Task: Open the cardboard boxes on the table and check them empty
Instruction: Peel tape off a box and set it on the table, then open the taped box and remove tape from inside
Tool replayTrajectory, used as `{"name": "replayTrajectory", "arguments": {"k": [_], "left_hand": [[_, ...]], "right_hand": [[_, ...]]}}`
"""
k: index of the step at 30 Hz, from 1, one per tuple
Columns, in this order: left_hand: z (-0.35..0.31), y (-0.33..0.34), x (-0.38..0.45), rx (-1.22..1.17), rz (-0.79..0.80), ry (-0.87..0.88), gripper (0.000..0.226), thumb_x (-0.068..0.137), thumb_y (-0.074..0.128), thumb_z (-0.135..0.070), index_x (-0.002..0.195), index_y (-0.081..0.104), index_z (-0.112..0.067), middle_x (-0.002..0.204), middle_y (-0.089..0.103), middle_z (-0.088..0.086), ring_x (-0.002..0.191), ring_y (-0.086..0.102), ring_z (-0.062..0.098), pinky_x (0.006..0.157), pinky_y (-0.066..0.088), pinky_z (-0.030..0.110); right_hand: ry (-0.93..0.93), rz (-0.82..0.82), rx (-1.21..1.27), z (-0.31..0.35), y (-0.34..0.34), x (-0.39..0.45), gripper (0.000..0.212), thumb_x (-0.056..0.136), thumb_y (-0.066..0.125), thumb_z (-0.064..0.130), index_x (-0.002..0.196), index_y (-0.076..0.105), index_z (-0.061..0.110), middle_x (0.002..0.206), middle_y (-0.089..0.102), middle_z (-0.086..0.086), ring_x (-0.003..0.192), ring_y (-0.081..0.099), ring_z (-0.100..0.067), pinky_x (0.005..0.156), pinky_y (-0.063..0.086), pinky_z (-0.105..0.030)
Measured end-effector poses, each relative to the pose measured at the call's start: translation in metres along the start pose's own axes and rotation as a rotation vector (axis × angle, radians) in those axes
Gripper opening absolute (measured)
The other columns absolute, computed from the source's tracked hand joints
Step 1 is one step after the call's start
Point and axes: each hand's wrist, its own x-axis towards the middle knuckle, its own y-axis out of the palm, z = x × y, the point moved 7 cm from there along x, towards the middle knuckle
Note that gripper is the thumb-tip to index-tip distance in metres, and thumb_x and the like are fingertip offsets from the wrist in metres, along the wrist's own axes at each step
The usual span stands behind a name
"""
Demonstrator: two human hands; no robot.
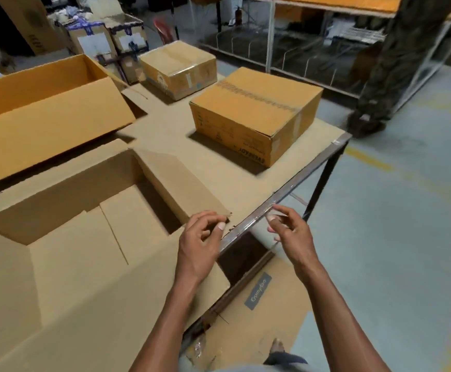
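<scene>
Both hands held nothing: the left hand (pixel 201 244) hovered with curled fingers at the near box's (pixel 90 224) right flap, the right hand (pixel 290 232) pinched loosely past the table (pixel 286 189) edge. That box stood open and empty. Behind it lay an open box (pixel 44 103); two taped boxes (pixel 256 114) (pixel 178 68) sat apart, bare tabletop between.

The closed box (pixel 256 115) near the table's right edge carries "EVEREADY" upside down on its front side. A grey label (pixel 258 290) on the floor cardboard (pixel 259 312) seems to read "Crompton".
</scene>
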Motion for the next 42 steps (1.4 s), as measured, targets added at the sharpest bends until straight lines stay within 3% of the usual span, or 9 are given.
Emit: {"name": "replayTrajectory", "arguments": {"k": [4,10,15,22,27,32,34,39,42], "left_hand": [[-0.019,0.084,0.034,-0.078,0.062,-0.043,0.016,0.097,0.063,-0.018,0.102,0.075,-0.027,0.118,0.063,-0.015,0.109,0.060,-0.004,0.083,0.046,0.008],[-0.033,0.174,0.085,-0.137,0.112,-0.094,0.017,0.098,0.061,-0.022,0.109,0.073,-0.029,0.118,0.065,-0.014,0.108,0.061,-0.003,0.087,0.049,0.016],[-0.025,0.215,0.145,-0.135,0.143,-0.125,0.022,0.099,0.061,-0.022,0.116,0.068,-0.033,0.119,0.066,-0.015,0.107,0.061,-0.003,0.087,0.051,0.018],[-0.025,0.223,0.259,-0.131,-0.042,-0.101,0.023,0.099,0.061,-0.021,0.118,0.068,-0.032,0.118,0.064,-0.015,0.104,0.058,-0.008,0.078,0.045,0.003],[-0.030,0.206,0.330,-0.014,-0.217,-0.049,0.021,0.096,0.064,-0.023,0.112,0.068,-0.036,0.115,0.059,-0.016,0.091,0.057,0.006,0.075,0.049,0.017],[0.011,0.195,0.361,0.161,-0.324,-0.232,0.027,0.093,0.067,-0.031,0.120,0.063,-0.034,0.139,0.044,-0.008,0.127,0.036,0.013,0.099,0.042,0.036],[0.025,0.197,0.365,0.172,-0.314,-0.328,0.036,0.093,0.067,-0.037,0.128,0.060,-0.034,0.147,0.037,-0.005,0.133,0.034,0.017,0.100,0.036,0.034],[0.038,0.209,0.362,0.126,-0.339,-0.437,0.046,0.094,0.062,-0.047,0.138,0.047,-0.047,0.154,0.030,-0.006,0.141,0.032,0.020,0.106,0.036,0.041],[0.038,0.221,0.361,0.006,-0.377,-0.495,0.049,0.096,0.059,-0.048,0.141,0.039,-0.052,0.157,0.033,-0.008,0.143,0.035,0.019,0.108,0.037,0.041]], "right_hand": [[0.030,-0.031,0.018,-0.006,-0.060,0.034,0.023,0.098,0.062,0.030,0.117,0.063,0.042,0.120,0.066,0.002,0.106,0.067,-0.016,0.075,0.055,-0.019],[0.073,-0.089,-0.005,-0.005,-0.122,0.105,0.033,0.097,0.060,0.041,0.128,0.061,0.031,0.119,0.069,0.001,0.088,0.073,-0.010,0.090,0.058,-0.038],[0.081,-0.078,-0.004,0.009,-0.142,0.182,0.028,0.095,0.065,0.036,0.123,0.064,0.033,0.115,0.069,0.001,0.099,0.070,-0.016,0.064,0.051,-0.013],[0.009,-0.019,-0.127,0.047,-0.144,0.308,0.023,0.092,0.067,0.036,0.115,0.066,0.041,0.107,0.070,0.006,0.096,0.071,-0.014,0.080,0.052,-0.028],[-0.116,0.033,-0.219,0.088,-0.127,0.393,0.018,0.093,0.068,0.029,0.107,0.069,0.041,0.099,0.073,0.012,0.094,0.070,-0.013,0.081,0.054,-0.032],[-0.277,0.096,-0.269,0.131,-0.101,0.460,0.020,0.094,0.067,0.023,0.112,0.071,0.031,0.104,0.072,0.015,0.091,0.065,0.007,0.076,0.049,-0.013],[-0.336,0.129,-0.314,0.144,-0.094,0.488,0.021,0.094,0.067,0.022,0.113,0.071,0.028,0.105,0.072,0.012,0.095,0.065,0.004,0.078,0.048,-0.009],[-0.386,0.121,-0.619,0.160,-0.092,0.571,0.035,0.091,0.067,0.033,0.125,0.066,0.026,0.127,0.065,-0.005,0.125,0.051,-0.030,0.099,0.042,-0.039],[-0.318,0.238,-0.875,0.159,-0.085,0.614,0.054,0.091,0.065,0.044,0.141,0.052,0.027,0.145,0.051,-0.010,0.135,0.041,-0.037,0.106,0.032,-0.052]]}}
